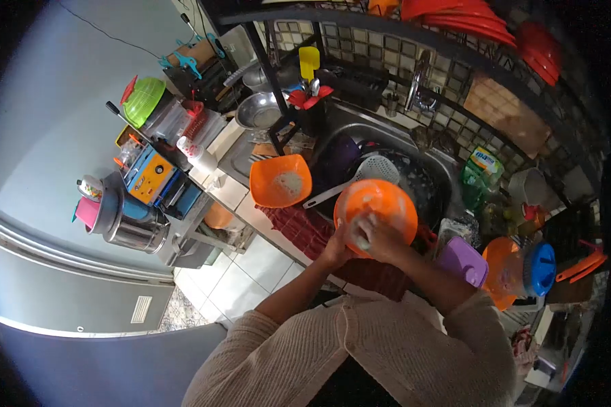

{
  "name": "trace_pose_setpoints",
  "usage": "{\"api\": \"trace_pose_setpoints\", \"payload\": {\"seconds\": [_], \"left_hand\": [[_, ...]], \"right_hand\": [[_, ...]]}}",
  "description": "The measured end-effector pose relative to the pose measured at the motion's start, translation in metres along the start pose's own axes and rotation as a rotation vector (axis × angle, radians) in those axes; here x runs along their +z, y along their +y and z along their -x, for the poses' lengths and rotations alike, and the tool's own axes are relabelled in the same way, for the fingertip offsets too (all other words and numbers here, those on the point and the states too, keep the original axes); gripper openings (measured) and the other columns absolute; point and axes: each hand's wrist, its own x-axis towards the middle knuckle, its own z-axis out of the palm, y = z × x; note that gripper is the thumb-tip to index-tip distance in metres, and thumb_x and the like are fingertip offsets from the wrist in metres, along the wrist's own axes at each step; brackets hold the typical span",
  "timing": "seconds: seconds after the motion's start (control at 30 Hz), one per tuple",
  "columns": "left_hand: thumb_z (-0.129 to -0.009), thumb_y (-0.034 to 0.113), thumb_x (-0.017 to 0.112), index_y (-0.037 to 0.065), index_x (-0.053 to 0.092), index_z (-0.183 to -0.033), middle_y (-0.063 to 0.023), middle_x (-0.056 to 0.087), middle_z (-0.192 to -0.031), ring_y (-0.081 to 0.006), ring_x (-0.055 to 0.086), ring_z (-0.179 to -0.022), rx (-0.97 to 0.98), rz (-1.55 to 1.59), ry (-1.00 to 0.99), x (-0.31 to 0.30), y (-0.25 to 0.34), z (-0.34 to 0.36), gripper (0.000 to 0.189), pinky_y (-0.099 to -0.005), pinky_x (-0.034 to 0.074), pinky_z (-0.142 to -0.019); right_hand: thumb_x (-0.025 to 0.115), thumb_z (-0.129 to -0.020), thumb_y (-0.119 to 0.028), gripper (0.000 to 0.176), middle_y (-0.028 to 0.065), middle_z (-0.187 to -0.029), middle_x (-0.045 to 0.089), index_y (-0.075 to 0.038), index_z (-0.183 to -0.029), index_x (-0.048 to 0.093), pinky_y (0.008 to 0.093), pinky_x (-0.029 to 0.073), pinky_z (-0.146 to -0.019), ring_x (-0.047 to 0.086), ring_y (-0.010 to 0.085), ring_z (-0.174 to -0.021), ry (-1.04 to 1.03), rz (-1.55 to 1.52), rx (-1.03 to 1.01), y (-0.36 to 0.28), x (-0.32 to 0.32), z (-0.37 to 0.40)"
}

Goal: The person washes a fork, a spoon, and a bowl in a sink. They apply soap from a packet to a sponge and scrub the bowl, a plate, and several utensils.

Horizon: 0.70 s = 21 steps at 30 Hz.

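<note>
A round orange plate (pixel 387 197), tilted up over the near edge of the sink, has whitish suds on its face. My left hand (pixel 337 249) grips its lower left rim with closed fingers. Against the inside of the plate is my right hand (pixel 380 239), its fingers curled round something pale that I cannot make out. Just behind the plate, a grey slotted spoon (pixel 377 168) lies across the sink with its handle pointing left. On the counter to the left stands a squarish orange bowl (pixel 268 178) with white suds in its bottom.
The metal sink (pixel 448 169) holds dark, soapy dishes. A dark red cloth (pixel 292 227) lies along the counter's front edge. At right are a green bottle (pixel 480 173), a purple container (pixel 463 261) and a blue-lidded jar (pixel 540 269). A black rack (pixel 268 81) stands over the sink.
</note>
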Motion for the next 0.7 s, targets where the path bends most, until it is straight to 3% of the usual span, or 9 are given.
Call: {"api": "trace_pose_setpoints", "payload": {"seconds": [0.03, 0.13, 0.17, 0.23, 0.3, 0.37, 0.43, 0.53, 0.7], "left_hand": [[-0.088, 0.062, 0.03, 0.01, 0.019, -0.14, -0.0132, 0.029, -0.14, -0.0334, 0.032, -0.127, 0.049, -0.03, -0.057, -0.009, -0.004, -0.006, 0.075, -0.0526, 0.032, -0.101], [-0.088, 0.061, 0.03, 0.009, 0.02, -0.139, -0.0129, 0.03, -0.139, -0.0323, 0.034, -0.127, 0.059, -0.03, -0.082, -0.004, -0.004, -0.006, 0.073, -0.0514, 0.032, -0.102], [-0.089, 0.06, 0.029, 0.009, 0.021, -0.139, -0.0127, 0.031, -0.138, -0.0314, 0.034, -0.126, 0.023, 0.0, -0.046, 0.003, 0.0, -0.002, 0.072, -0.0505, 0.032, -0.102], [-0.089, 0.06, 0.029, 0.009, 0.02, -0.139, -0.0126, 0.032, -0.138, -0.0311, 0.035, -0.126, 0.032, 0.002, -0.005, 0.013, 0.002, 0.004, 0.071, -0.05, 0.032, -0.102], [-0.09, 0.059, 0.029, 0.009, 0.02, -0.139, -0.0124, 0.032, -0.138, -0.0309, 0.036, -0.125, 0.049, 0.012, 0.037, 0.008, -0.002, 0.0, 0.071, -0.0494, 0.033, -0.101], [-0.09, 0.059, 0.029, 0.009, 0.018, -0.14, -0.0137, 0.031, -0.138, -0.032, 0.035, -0.125, 0.201, -0.158, -0.085, -0.017, -0.016, -0.012, 0.072, -0.0505, 0.035, -0.099], [-0.089, 0.059, 0.029, 0.009, 0.016, -0.14, -0.0144, 0.03, -0.138, -0.0323, 0.034, -0.126, 0.153, -0.117, -0.06, -0.016, -0.014, -0.014, 0.073, -0.0511, 0.036, -0.099], [-0.089, 0.059, 0.031, 0.008, 0.014, -0.14, -0.0157, 0.029, -0.138, -0.0322, 0.033, -0.127, 0.068, -0.164, -0.01, -0.013, -0.014, -0.007, 0.074, -0.0514, 0.037, -0.098], [-0.09, 0.057, 0.033, 0.008, 0.012, -0.14, -0.0164, 0.029, -0.138, -0.031, 0.032, -0.128, 0.118, -0.234, -0.014, 0.006, -0.007, -0.001, 0.074, -0.0506, 0.038, -0.097]], "right_hand": [[0.053, -0.083, -0.026, 0.032, 0.0138, -0.11, 0.054, -0.006, -0.109, 0.056, 0.0455, 0.041, -0.085, 0.051, 0.0323, -0.103, 0.265, 0.013, -0.152, -0.01, 0.002, 0.004], [0.047, -0.088, -0.025, 0.03, 0.0126, -0.114, 0.052, -0.009, -0.111, 0.057, 0.0447, 0.035, -0.093, 0.043, 0.0304, -0.114, 0.367, 0.098, -0.083, 0.006, 0.009, -0.034], [0.047, -0.088, -0.025, 0.03, 0.0126, -0.114, 0.052, -0.009, -0.111, 0.057, 0.0447, 0.035, -0.093, 0.043, 0.0304, -0.114, 0.371, 0.095, -0.078, 0.02, 0.017, -0.043], [0.046, -0.089, -0.024, 0.03, 0.0111, -0.118, 0.051, -0.012, -0.115, 0.055, 0.0409, 0.035, -0.096, 0.044, 0.0285, -0.115, 0.091, 0.09, -0.165, 0.058, 0.037, -0.052], [0.048, -0.086, -0.023, 0.031, 0.0098, -0.117, 0.052, -0.013, -0.115, 0.055, 0.0399, 0.035, -0.097, 0.045, 0.0272, -0.115, 0.069, 0.206, -0.23, 0.069, 0.05, -0.037], [0.051, -0.083, -0.021, 0.033, 0.0085, -0.115, 0.054, -0.014, -0.115, 0.055, 0.039, 0.035, -0.098, 0.045, 0.0258, -0.114, 0.04, 0.322, -0.299, 0.066, 0.07, -0.025], [0.055, -0.076, -0.019, 0.037, 0.0059, -0.114, 0.055, -0.014, -0.113, 0.055, 0.0371, 0.034, -0.1, 0.046, 0.0221, -0.114, 0.084, -0.064, -0.396, 0.053, 0.077, -0.017], [0.058, -0.072, -0.02, 0.039, 0.007, -0.113, 0.055, -0.014, -0.111, 0.055, 0.039, 0.035, -0.098, 0.048, 0.0241, -0.108, 0.085, 0.021, -0.535, 0.035, 0.041, -0.03], [0.058, -0.075, -0.022, 0.035, 0.0108, -0.11, 0.052, -0.012, -0.108, 0.056, 0.0442, 0.037, -0.088, 0.049, 0.031, -0.1, 0.246, 0.096, -0.295, 0.071, 0.011, -0.041]]}}
